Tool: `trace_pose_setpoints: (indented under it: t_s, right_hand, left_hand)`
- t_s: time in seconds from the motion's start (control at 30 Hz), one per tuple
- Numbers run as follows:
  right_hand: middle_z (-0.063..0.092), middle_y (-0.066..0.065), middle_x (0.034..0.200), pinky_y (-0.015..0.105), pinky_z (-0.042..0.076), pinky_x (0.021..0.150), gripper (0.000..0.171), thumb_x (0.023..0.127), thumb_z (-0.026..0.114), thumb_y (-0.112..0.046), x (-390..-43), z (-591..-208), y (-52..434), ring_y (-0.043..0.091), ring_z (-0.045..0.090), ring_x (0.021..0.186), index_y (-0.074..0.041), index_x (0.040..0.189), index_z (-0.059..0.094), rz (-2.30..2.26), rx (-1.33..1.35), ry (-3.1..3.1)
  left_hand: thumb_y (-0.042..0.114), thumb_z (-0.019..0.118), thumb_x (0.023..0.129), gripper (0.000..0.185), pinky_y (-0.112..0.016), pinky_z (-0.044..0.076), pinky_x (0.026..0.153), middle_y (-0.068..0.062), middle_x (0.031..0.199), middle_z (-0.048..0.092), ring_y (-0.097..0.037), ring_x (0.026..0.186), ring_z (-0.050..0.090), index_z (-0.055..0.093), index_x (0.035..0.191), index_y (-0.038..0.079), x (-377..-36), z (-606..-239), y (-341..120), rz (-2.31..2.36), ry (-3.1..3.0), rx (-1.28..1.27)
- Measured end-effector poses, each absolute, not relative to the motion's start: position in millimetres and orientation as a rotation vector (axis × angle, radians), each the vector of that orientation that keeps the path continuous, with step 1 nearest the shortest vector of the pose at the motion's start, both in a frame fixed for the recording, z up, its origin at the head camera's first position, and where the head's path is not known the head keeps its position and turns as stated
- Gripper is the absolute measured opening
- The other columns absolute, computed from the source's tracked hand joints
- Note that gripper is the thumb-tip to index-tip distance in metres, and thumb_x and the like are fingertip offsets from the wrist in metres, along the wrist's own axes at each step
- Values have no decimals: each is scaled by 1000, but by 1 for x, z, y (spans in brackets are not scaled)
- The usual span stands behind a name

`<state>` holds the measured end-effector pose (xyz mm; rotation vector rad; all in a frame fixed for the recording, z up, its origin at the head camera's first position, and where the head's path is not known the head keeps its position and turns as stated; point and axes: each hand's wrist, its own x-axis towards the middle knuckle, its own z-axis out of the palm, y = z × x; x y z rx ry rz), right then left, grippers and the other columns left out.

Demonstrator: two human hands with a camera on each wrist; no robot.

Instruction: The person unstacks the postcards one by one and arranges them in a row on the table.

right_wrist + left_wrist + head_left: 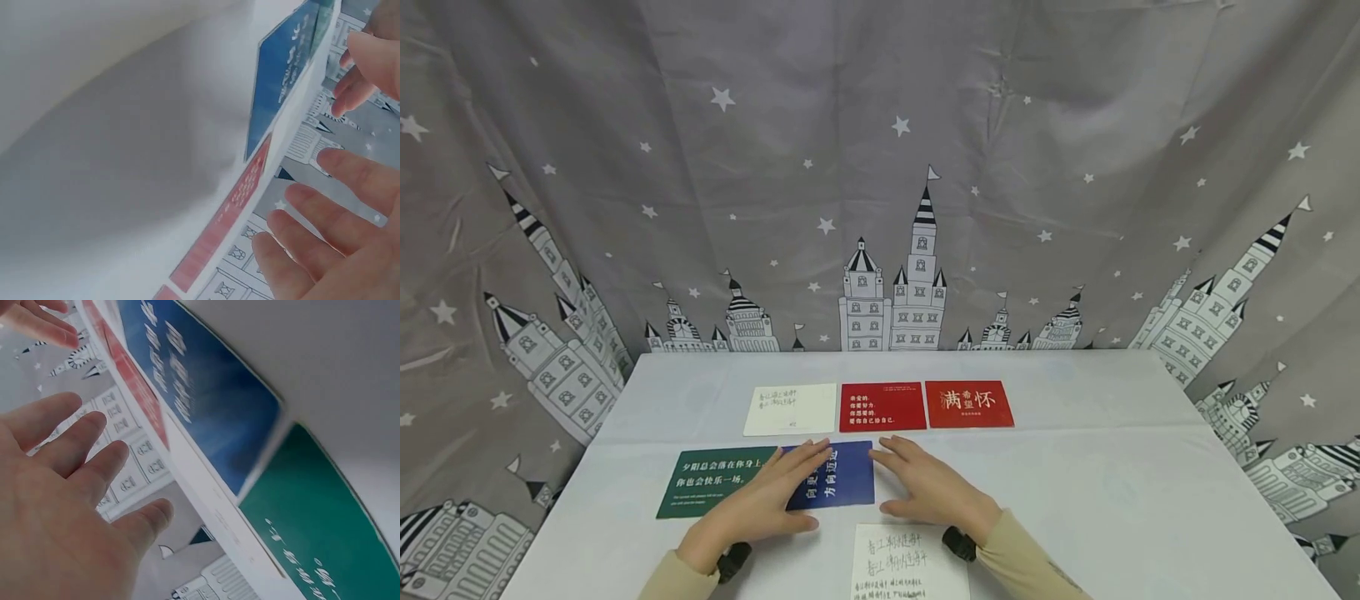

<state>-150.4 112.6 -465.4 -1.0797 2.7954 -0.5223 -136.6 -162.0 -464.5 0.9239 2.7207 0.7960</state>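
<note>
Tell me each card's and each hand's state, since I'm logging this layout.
Blue card: flat, left hand on it.
Green card: flat, face up.
Two red cards: flat, side by side.
White card: flat.
Handwritten sheet: flat, near edge.
Left hand: open.
Right hand: open, beside blue card.

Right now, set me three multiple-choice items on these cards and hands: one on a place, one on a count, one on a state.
1. Where does the blue card lie?
A. right of the green card
B. left of the green card
C. off the table

2. How many red cards are in the far row?
A. none
B. two
C. four

3. How is the left hand?
A. clenched in a fist
B. fingers straight over the blue card
C. pinching a pen

Key:
1 A, since the head view shows blue just right of green.
2 B, as two red cards lie side by side beside a white card.
3 B, as the left wrist view shows spread, straight fingers with no grip on anything.
</note>
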Motion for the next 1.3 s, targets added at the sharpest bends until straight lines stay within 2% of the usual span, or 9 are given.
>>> trace_pose_setpoints:
  t_s: [0.23, 0.57, 0.87, 1.3]
  right_hand:
    - [40, 11, 146, 38, 36, 106, 69, 83, 73, -34, -143, -462, 123, 26, 36, 134, -9, 142, 46, -526, -1058, 2815]
    - [37, 11, 148, 43, 37, 105, 70, 84, 72, -34, -130, -458, 141, 28, 35, 135, -10, 143, 44, -596, -1006, 2813]
    - [37, 12, 148, 45, 39, 102, 70, 84, 73, -33, -121, -458, 154, 29, 36, 134, -10, 143, 44, -630, -988, 2830]
    - [39, 10, 147, 44, 42, 100, 67, 84, 73, -33, -107, -460, 171, 30, 38, 133, -10, 141, 47, -626, -941, 2863]
  left_hand:
    - [29, 79, 77, 84, -63, 12, 108, -12, 152, 32, -37, 139, 24, 38, 145, 4, -131, -461, -151, 809, 2714, 951]
    - [30, 77, 78, 81, -59, 12, 110, -10, 153, 30, -35, 140, 23, 40, 145, 4, -121, -460, -138, 843, 2676, 1022]
    - [32, 78, 78, 84, -59, 10, 111, -6, 155, 27, -32, 142, 18, 38, 147, 7, -114, -462, -127, 847, 2622, 973]
    - [34, 79, 76, 85, -59, 16, 109, -6, 154, 30, -31, 141, 23, 39, 146, 7, -102, -468, -115, 769, 2665, 1061]
